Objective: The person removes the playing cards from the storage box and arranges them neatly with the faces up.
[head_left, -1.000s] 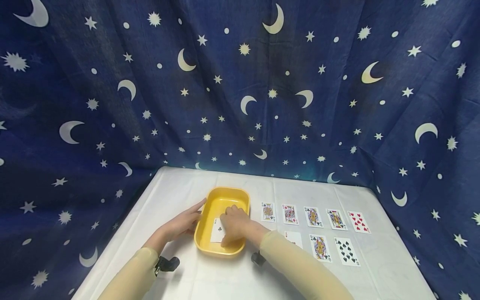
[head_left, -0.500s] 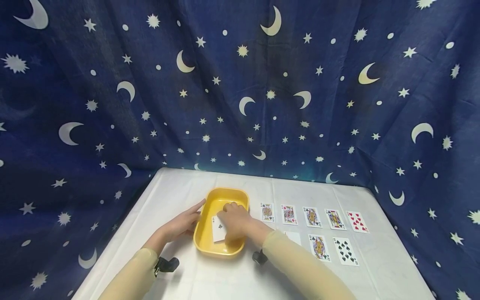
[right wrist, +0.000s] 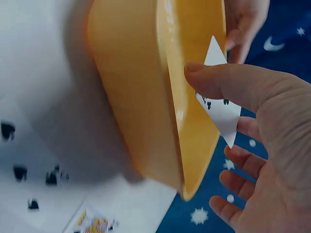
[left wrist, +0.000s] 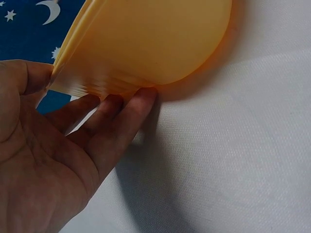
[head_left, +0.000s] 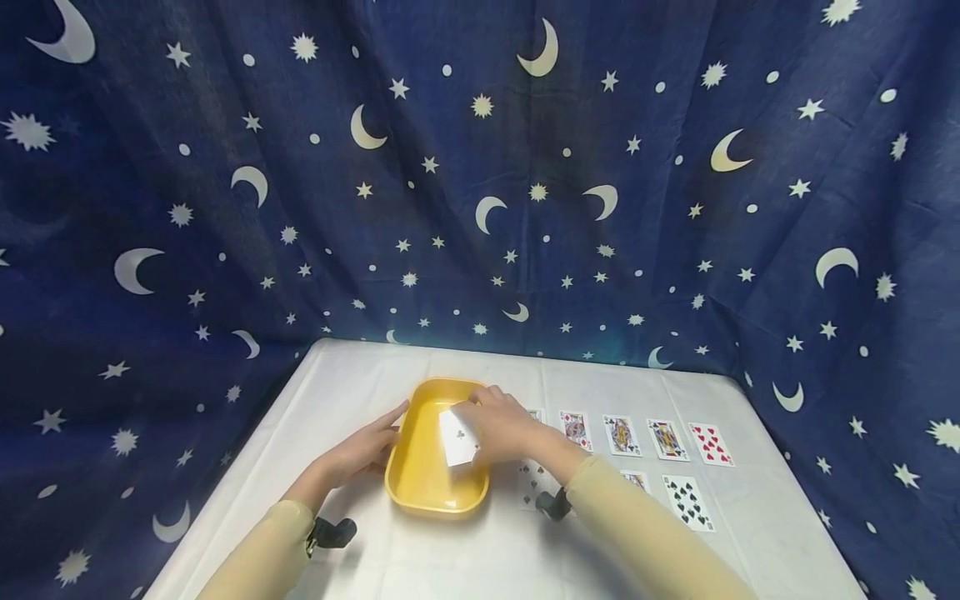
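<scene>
My right hand (head_left: 498,425) pinches an ace of clubs card (head_left: 456,440) between thumb and fingers, above the right side of a yellow tray (head_left: 405,475). In the right wrist view the thumb lies across the face of the tilted card (right wrist: 223,119), with the other fingers behind it. At the tray's left side is my left hand (head_left: 363,446), its thumb at the rim. The left wrist view has its loosely extended fingers (left wrist: 124,128) touching the outside of the tray wall (left wrist: 146,43).
Face-up playing cards lie in two rows to the right, among them a ten of hearts (head_left: 712,444), a spade card (head_left: 687,502) and several picture cards. My right forearm covers part of the lower row. White cloth (head_left: 450,558) covers the table; a starry blue curtain (head_left: 420,208) hangs behind.
My right hand has lifted the ace of clubs off the tray's bottom and moved right with it. A spade card shows beside the tray. My left hand stays at the tray.
</scene>
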A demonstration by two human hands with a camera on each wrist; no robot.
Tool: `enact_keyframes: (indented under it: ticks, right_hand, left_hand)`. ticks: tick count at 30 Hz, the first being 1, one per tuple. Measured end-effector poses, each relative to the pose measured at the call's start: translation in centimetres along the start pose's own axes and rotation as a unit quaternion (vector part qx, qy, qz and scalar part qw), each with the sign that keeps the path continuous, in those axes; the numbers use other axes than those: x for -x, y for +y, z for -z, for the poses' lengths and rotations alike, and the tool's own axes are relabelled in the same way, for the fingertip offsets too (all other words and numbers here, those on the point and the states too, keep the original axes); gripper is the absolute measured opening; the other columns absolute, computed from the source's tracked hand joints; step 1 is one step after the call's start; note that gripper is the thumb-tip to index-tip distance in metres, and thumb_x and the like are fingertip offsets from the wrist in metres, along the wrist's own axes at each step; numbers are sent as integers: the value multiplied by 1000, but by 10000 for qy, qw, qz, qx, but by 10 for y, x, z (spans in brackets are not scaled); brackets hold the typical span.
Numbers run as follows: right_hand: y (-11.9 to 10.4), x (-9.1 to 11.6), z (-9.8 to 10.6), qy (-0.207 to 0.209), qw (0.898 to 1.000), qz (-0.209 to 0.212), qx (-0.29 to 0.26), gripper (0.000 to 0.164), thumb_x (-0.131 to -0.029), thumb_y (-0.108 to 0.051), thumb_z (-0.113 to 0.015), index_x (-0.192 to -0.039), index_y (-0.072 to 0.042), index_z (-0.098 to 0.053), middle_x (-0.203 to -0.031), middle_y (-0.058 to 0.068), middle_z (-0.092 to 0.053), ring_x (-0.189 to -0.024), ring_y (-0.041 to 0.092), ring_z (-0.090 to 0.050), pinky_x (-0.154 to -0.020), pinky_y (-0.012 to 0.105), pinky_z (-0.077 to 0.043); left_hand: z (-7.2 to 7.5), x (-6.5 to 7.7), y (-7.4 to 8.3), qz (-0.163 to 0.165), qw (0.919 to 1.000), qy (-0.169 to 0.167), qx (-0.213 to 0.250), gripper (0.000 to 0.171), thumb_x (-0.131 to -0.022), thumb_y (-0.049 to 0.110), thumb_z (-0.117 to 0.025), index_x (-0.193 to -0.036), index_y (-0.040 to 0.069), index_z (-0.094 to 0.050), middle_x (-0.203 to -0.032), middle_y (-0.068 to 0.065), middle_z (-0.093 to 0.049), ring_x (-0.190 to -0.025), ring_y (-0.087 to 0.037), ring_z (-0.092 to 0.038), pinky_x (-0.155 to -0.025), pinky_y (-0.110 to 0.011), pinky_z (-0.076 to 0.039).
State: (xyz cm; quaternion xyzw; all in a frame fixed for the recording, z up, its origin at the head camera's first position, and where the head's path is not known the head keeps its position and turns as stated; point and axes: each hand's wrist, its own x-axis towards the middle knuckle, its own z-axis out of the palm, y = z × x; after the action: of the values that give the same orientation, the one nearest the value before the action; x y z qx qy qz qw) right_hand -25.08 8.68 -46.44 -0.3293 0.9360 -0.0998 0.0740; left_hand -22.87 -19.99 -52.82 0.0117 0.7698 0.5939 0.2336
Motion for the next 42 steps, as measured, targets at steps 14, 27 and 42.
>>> enact_keyframes:
  ticks: [14, 27, 42]
  right_hand:
    - [54, 49, 21, 201, 9980, -524, -285, 97, -62, -29, -96, -148, -30, -53, -143, 0, -50, -129, 21, -41, -113, 47, -39]
    - [100, 95, 22, 231, 9962, -724, -424, 96, -64, -25, -93, -151, -20, -51, -144, 7, -48, -132, 28, -41, -111, 52, -38]
    - [154, 151, 14, 420, 9893, -1228, -667, 94, -66, -22, -93, -150, -16, -50, -140, 12, -50, -129, 36, -42, -102, 63, -42]
  left_hand:
    - [1, 1, 1, -12, 10000, -69, 17, 63, -106, 24, -47, -164, 32, -25, -164, -14, -32, -123, -31, -58, -90, -50, -57]
    - [1, 0, 1, 10, 10000, -54, 4, 62, -107, 23, -46, -164, 34, -25, -163, -15, -35, -113, -29, -61, -87, -47, -59]
    - [2, 0, 0, -80, 9998, -191, -27, 64, -107, 21, -44, -165, 31, -18, -147, -19, -54, -114, -28, -63, -88, -46, -59]
